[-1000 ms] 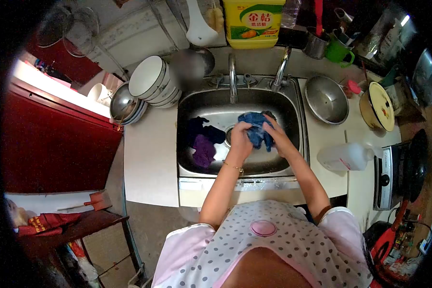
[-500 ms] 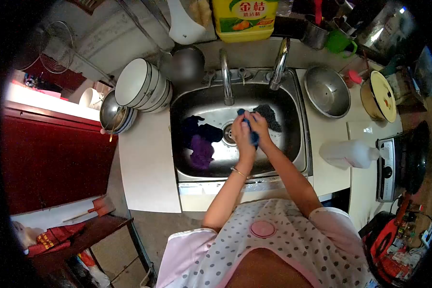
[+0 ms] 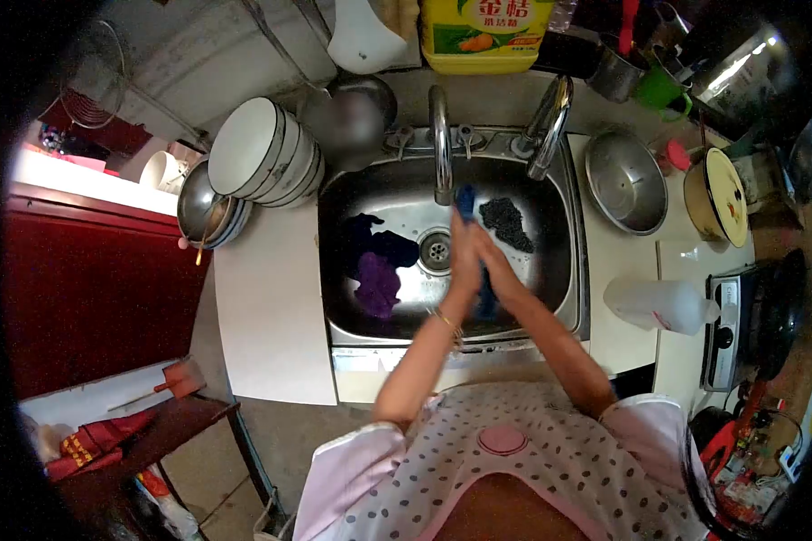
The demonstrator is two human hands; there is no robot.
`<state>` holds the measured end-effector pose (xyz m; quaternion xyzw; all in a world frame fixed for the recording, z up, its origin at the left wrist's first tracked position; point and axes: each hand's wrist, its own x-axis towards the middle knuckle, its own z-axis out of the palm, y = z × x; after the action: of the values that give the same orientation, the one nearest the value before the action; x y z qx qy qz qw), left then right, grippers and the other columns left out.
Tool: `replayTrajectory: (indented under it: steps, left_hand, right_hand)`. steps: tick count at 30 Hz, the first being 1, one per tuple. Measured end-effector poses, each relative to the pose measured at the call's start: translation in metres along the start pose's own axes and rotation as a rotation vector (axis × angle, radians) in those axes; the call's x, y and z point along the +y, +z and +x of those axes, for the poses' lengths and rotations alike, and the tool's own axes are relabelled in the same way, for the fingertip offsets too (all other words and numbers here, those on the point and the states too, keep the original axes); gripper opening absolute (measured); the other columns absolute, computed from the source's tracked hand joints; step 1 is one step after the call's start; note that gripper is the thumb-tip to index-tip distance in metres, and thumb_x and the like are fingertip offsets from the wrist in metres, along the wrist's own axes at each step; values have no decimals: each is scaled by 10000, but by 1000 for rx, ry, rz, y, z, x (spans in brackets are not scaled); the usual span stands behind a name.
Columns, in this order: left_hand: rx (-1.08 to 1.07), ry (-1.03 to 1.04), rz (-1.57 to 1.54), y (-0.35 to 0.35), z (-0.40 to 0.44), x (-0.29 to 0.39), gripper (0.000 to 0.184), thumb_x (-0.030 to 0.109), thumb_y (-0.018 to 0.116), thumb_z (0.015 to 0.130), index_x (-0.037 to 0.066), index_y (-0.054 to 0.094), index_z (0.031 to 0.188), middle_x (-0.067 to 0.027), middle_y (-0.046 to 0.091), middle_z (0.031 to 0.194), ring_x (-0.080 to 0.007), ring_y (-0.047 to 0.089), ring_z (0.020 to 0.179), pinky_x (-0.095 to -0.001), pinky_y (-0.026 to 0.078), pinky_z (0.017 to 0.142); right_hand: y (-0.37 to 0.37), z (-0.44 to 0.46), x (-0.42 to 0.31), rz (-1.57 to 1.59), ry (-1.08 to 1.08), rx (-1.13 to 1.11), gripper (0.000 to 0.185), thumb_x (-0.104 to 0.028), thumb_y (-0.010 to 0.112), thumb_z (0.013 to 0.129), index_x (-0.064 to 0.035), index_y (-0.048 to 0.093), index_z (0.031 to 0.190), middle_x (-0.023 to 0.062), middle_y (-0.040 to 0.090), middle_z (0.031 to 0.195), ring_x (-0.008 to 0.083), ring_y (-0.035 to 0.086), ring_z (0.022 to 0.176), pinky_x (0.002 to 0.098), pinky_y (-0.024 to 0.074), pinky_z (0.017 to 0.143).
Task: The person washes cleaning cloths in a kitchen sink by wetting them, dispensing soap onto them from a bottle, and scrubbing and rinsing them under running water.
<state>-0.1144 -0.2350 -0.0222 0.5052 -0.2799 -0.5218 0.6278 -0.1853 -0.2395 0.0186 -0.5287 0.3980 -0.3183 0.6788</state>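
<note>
Over the right half of the steel sink [image 3: 406,325], a blue cloth [image 3: 465,200] is pressed between my two palms, its ends sticking out above and below. My left hand [image 3: 465,251] is on its left side and my right hand [image 3: 496,263] on its right, both closed round it and slightly blurred. A dark navy cloth [image 3: 392,249] and a purple cloth [image 3: 377,284] lie bunched at the left of the basin. Right of my hands lies a dark grey mesh scrubber [image 3: 507,224]. The drain [image 3: 435,252] shows beside my left hand.
Two faucets [image 3: 439,144] stand behind the basin. Stacked bowls [image 3: 248,149] are at the left; a steel bowl [image 3: 626,183], a lidded yellow pot [image 3: 718,197] and a white plastic bottle [image 3: 656,305] are at the right. A yellow detergent jug [image 3: 483,36] stands at the back.
One second ago the blue cloth was spread and bunched between my hands; it is now squeezed long and narrow between my palms. The grey scrubber and the drain have come into fuller view.
</note>
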Motion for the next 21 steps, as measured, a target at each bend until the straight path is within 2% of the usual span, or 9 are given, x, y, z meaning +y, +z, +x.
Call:
replayTrajectory:
  steps: [2, 4, 5, 6, 8, 12, 14, 15, 21]
  left_hand:
    - [-36, 9, 52, -10, 13, 6, 505, 289, 291, 800, -28, 179, 1177, -150, 231, 1198, -216, 195, 1119, -264, 143, 910]
    - [64, -162, -100, -6, -8, -6, 498, 343, 308, 801, 20, 232, 1173, -98, 330, 1138, -176, 327, 1033, -241, 247, 869]
    - [44, -187, 91, 1, -7, -6, 506, 328, 303, 800, 1, 209, 1175, -134, 271, 1173, -211, 260, 1079, -262, 193, 892]
    - [21, -212, 283, 12, -7, 8, 515, 313, 299, 798, -17, 185, 1177, -170, 211, 1209, -246, 193, 1124, -283, 139, 916]
    - [21, -68, 291, -11, 4, -8, 480, 327, 297, 804, 16, 227, 1162, -130, 327, 1085, -218, 313, 986, -282, 244, 827]
    - [152, 75, 327, -14, 16, -2, 410, 296, 316, 811, 37, 305, 1128, -116, 462, 947, -174, 459, 791, -271, 366, 713]
    - [86, 360, 626, -8, 8, 15, 364, 267, 349, 806, 21, 378, 1073, -124, 507, 833, -155, 472, 681, -264, 382, 647]
    - [72, 253, 504, -3, 1, 24, 292, 232, 383, 796, -1, 458, 955, -107, 516, 686, -145, 453, 586, -259, 381, 578]
    - [129, 196, 419, -6, -10, 36, 246, 213, 380, 802, -8, 486, 821, -79, 507, 702, -114, 436, 608, -231, 362, 566]
  right_hand:
    - [4, -7, 3, -111, -103, -49, 574, -406, 308, 792, -23, 179, 1201, 126, 251, 1206, 202, 236, 1113, 270, 145, 918]
    - [-2, 6, -4, 126, 28, -65, 560, -414, 303, 793, -22, 225, 1184, 90, 323, 1157, 189, 292, 1062, 270, 186, 898]
    - [-5, 18, -12, 84, 137, 43, 556, -430, 302, 789, -12, 273, 1154, 75, 366, 1110, 176, 328, 1005, 268, 226, 870]
    - [-12, 43, 17, 90, -107, 16, 547, -432, 313, 784, -10, 298, 1130, 80, 381, 1090, 174, 337, 979, 265, 245, 853]
    - [-15, 34, 34, 83, 212, -21, 535, -418, 305, 789, -11, 294, 1137, 84, 375, 1095, 170, 335, 991, 258, 241, 857]
    - [13, 8, 13, 245, 75, 139, 343, -249, 422, 778, -16, 413, 1029, 69, 461, 967, 145, 423, 886, 261, 328, 775]
    - [-5, 10, 25, 427, 86, 189, 217, -155, 496, 735, -26, 490, 910, 33, 516, 806, 107, 478, 742, 234, 380, 649]
    - [-9, 13, 21, 363, 101, 244, 167, -108, 540, 696, -25, 521, 840, 15, 535, 721, 72, 490, 647, 203, 384, 560]
    - [-35, 12, -1, 344, 142, 39, 219, -77, 581, 659, 2, 501, 846, 45, 547, 738, 88, 503, 631, 197, 393, 536]
